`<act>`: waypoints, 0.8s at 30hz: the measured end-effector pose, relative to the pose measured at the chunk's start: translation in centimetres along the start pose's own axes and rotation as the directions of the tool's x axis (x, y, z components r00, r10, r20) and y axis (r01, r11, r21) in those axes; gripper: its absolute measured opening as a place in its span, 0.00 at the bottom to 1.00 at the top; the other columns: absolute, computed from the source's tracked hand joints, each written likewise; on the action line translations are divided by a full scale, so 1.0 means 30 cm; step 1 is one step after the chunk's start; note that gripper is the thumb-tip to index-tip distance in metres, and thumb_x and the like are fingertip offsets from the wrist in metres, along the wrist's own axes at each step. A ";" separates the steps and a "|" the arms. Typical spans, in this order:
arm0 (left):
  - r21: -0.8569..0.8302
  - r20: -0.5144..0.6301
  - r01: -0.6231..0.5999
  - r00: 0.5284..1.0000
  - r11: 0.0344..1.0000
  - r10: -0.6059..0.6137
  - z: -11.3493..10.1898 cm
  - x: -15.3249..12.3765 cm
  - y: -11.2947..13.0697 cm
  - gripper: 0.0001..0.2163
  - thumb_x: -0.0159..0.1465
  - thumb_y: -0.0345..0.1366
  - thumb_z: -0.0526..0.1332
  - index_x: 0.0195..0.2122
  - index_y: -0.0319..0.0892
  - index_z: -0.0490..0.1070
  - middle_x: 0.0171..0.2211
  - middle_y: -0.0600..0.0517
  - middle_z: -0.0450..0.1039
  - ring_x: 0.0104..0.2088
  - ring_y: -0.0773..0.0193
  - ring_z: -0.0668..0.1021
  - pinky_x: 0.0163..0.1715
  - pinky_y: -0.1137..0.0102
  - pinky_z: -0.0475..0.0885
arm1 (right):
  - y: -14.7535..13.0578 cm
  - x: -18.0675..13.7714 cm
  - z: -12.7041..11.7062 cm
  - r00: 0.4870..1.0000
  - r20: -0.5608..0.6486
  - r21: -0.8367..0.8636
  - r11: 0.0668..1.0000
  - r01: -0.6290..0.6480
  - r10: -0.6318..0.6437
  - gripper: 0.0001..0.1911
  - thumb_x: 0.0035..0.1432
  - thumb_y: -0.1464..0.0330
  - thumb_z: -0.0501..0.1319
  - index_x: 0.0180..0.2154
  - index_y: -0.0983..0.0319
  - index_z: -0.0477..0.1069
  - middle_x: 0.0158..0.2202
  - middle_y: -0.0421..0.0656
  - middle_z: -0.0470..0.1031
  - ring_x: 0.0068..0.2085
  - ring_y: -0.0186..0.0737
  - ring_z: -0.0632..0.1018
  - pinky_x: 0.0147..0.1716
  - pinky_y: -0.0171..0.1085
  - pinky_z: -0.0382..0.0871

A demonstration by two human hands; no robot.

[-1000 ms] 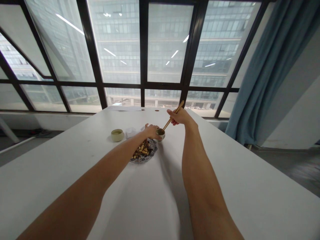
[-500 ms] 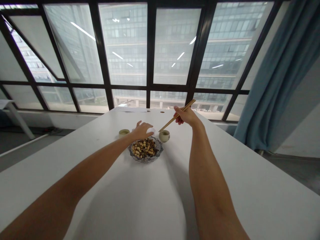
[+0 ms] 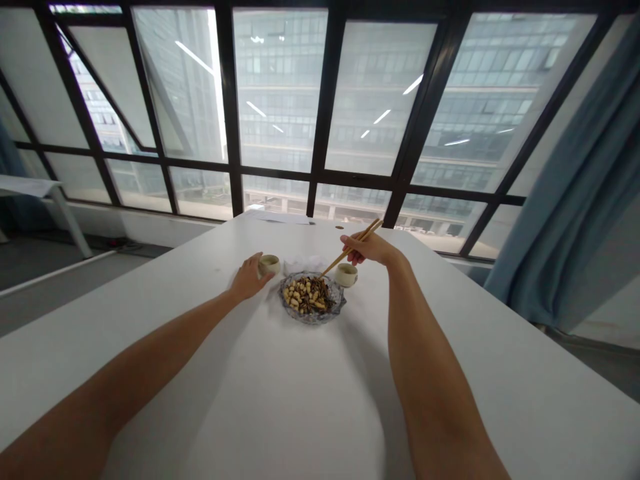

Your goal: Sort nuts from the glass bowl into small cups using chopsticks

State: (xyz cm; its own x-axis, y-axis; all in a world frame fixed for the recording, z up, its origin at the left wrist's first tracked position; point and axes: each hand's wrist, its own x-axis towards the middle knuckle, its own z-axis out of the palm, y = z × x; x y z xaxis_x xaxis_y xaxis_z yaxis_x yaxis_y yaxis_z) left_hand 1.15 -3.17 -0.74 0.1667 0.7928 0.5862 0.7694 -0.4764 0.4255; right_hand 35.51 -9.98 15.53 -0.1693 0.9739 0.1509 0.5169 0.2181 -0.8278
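Note:
My left hand (image 3: 249, 277) is curled around the near left side of a small pale-green cup (image 3: 271, 264), thumb at its front and fingers at its side. In my right hand (image 3: 367, 249) is a pair of wooden chopsticks (image 3: 334, 264), slanting down to the left. Their tips reach the far side of a clear glass bowl (image 3: 311, 319). Peanuts (image 3: 301, 295) fill the left of this bowl, and dark striped seeds (image 3: 324, 293), which look like sunflower seeds, lie to the right. A second pale cup (image 3: 346, 275) stands right of the bowl, below my right hand.
Behind the bowl sit clear or whitish, see-through items (image 3: 303, 264), hard to make out. All stand on a long white table (image 3: 240, 373) running toward the windows. A blue curtain (image 3: 565, 233) hangs at the right. Another white table (image 3: 30, 185) is at far left.
My left hand has moved left from behind the bowl to the left cup. The chopstick tips have gone from beside the right cup to the bowl. The view has turned slightly left.

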 end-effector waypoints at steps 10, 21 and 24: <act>0.037 0.080 0.016 0.997 0.999 -0.019 0.025 0.005 -0.015 0.33 0.62 0.46 0.60 0.65 0.36 0.55 0.63 0.35 0.62 0.62 0.44 0.67 0.61 0.54 0.63 | -0.002 0.015 0.011 0.996 -0.018 -0.049 0.995 0.089 -0.090 0.24 0.62 0.52 0.62 0.25 0.66 0.72 0.16 0.44 0.74 0.15 0.34 0.75 0.13 0.28 0.67; 0.073 0.046 -0.027 0.999 0.997 0.024 0.037 0.009 -0.025 0.33 0.62 0.44 0.61 0.66 0.39 0.55 0.62 0.38 0.65 0.59 0.47 0.71 0.58 0.56 0.67 | -0.027 0.014 0.038 0.999 0.005 0.002 0.999 0.053 -0.053 0.24 0.61 0.51 0.63 0.26 0.66 0.73 0.18 0.45 0.75 0.17 0.34 0.76 0.15 0.28 0.69; 0.150 0.026 -0.026 0.999 0.988 0.022 0.032 0.003 -0.014 0.32 0.62 0.46 0.61 0.65 0.39 0.57 0.60 0.37 0.66 0.60 0.44 0.69 0.59 0.51 0.63 | -0.032 0.010 0.032 0.997 -0.022 -0.015 0.997 0.074 -0.075 0.26 0.60 0.49 0.63 0.26 0.66 0.73 0.18 0.45 0.75 0.17 0.33 0.76 0.15 0.28 0.69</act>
State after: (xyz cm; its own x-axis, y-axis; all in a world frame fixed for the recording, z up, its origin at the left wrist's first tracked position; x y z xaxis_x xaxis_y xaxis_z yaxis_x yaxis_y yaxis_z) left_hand 1.43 -2.54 -1.52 0.1996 0.7919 0.5771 0.8489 -0.4339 0.3019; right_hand 34.15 -9.96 15.86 -0.1891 0.9560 0.2241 0.5150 0.2909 -0.8063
